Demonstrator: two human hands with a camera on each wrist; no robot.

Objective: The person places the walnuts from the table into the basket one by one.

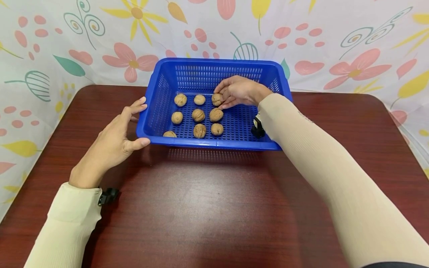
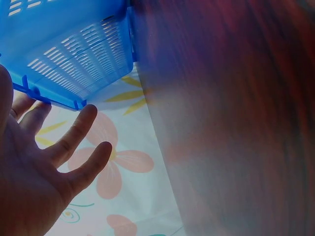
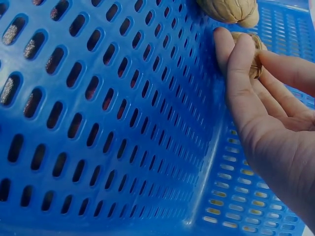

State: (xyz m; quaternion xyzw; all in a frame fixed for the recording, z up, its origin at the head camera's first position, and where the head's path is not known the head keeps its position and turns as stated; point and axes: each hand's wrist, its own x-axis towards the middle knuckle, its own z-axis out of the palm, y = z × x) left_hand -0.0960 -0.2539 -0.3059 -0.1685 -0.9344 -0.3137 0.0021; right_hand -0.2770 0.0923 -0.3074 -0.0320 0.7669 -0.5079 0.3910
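Observation:
A blue plastic basket (image 1: 214,143) with slotted sides stands at the far side of the table. Several walnuts (image 1: 198,115) lie on its floor in loose rows. Inside it, my right hand (image 1: 239,90) pinches a walnut (image 1: 217,99) in the back row between thumb and fingers. The right wrist view shows this walnut (image 3: 257,58) partly hidden by the fingers, with another walnut (image 3: 231,11) close by. My left hand (image 1: 115,136) is at the basket's left end, fingers spread and fairly straight. Its fingertips are right at the rim, the thumb by the front left corner.
The dark red-brown wooden table (image 1: 201,208) extends in front of the basket. Behind it hangs a white cloth (image 1: 214,22) printed with flowers and leaves. Small black devices sit at both sleeve cuffs, the right one inside the basket.

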